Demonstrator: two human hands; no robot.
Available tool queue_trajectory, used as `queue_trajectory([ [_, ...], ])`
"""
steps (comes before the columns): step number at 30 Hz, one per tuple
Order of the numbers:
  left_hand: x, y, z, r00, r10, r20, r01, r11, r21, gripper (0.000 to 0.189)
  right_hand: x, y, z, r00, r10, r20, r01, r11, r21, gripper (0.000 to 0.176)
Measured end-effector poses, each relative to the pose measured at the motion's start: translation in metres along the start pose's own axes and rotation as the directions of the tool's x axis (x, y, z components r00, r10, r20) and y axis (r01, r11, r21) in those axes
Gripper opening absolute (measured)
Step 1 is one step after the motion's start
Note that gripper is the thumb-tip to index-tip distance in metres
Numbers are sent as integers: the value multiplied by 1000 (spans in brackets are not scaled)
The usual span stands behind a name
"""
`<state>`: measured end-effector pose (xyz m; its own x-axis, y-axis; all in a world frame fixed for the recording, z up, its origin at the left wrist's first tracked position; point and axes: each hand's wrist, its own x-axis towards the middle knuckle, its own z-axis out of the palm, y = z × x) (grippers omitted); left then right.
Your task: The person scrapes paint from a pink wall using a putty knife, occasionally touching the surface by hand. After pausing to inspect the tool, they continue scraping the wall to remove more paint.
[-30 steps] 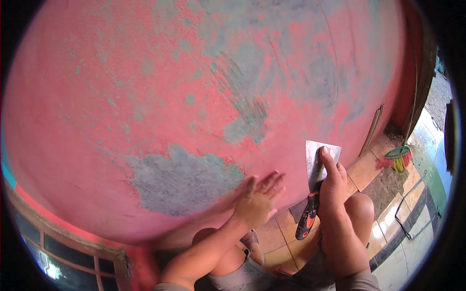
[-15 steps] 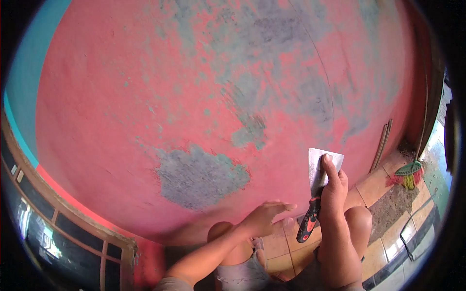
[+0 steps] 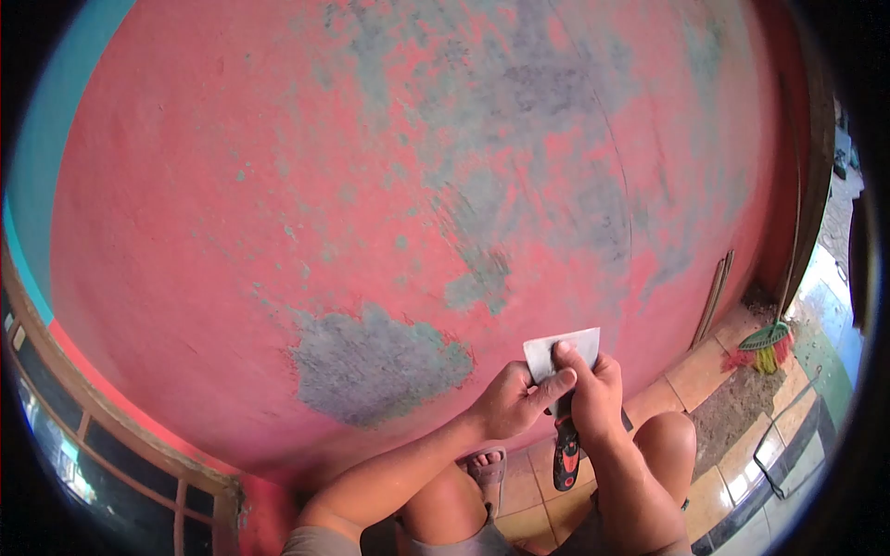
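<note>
A putty knife [image 3: 566, 454] with a black and red handle is held upright in front of the wall, its wide metal blade at the top. My right hand [image 3: 598, 398] grips it high up, thumb pressed flat on the blade and the handle hanging below. My left hand [image 3: 512, 400] is closed at the blade's lower left side, its thumb lying across the neck near my right thumb. Its other fingers are partly hidden. Beyond both hands is the pink wall [image 3: 232, 222], with a bare grey patch [image 3: 380, 366] at lower left.
A broom [image 3: 765, 340] with coloured bristles stands at the right, near a heap of scraped debris [image 3: 737, 408] on the tiled floor. Thin sticks [image 3: 712, 301] lean on the wall. A wood-framed window [image 3: 120, 445] is at lower left. My knees are bent close below the hands.
My right hand has brought the putty knife left and lower. My left hand, apart from it before with its fingers stretched out, has closed on it. The view has shifted slightly.
</note>
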<state>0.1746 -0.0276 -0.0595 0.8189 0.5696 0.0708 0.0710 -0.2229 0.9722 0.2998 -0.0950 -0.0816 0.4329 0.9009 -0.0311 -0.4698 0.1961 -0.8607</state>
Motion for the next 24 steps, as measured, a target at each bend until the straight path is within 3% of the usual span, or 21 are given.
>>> queue_trajectory([
  [5, -2, -26, -14, 980, 47, -195, -56, 998, -42, 43, 5, -9, 20, 999, -13, 39, 19, 984, -176, 32],
  [6, -2, -30, -10, 939, 87, -334, -112, 992, -56, 46, 8, -11, 27, 998, -13, 63, 26, 978, -209, 32],
  [10, -3, -26, -9, 798, 53, -601, -279, 916, -289, 50, 28, -8, 59, 983, -22, 180, 89, 923, -376, 32],
  [13, -24, -34, -31, 861, -21, -508, -123, 961, -248, 49, 36, -2, 69, 976, -16, 215, 120, 870, -478, 33],
  [17, -18, -42, -20, 796, -20, -605, -190, 940, -282, 47, 31, 22, 71, 986, -112, 124, 151, 917, -370, 31],
  [21, -20, -43, -24, 802, -30, -596, -101, 977, -186, 48, 29, 36, 69, 987, -131, 91, 152, 949, -278, 27],
  [24, -19, -37, -23, 800, 6, -600, -178, 957, -228, 46, 28, 42, 73, 989, -139, 59, 148, 968, -204, 26],
])
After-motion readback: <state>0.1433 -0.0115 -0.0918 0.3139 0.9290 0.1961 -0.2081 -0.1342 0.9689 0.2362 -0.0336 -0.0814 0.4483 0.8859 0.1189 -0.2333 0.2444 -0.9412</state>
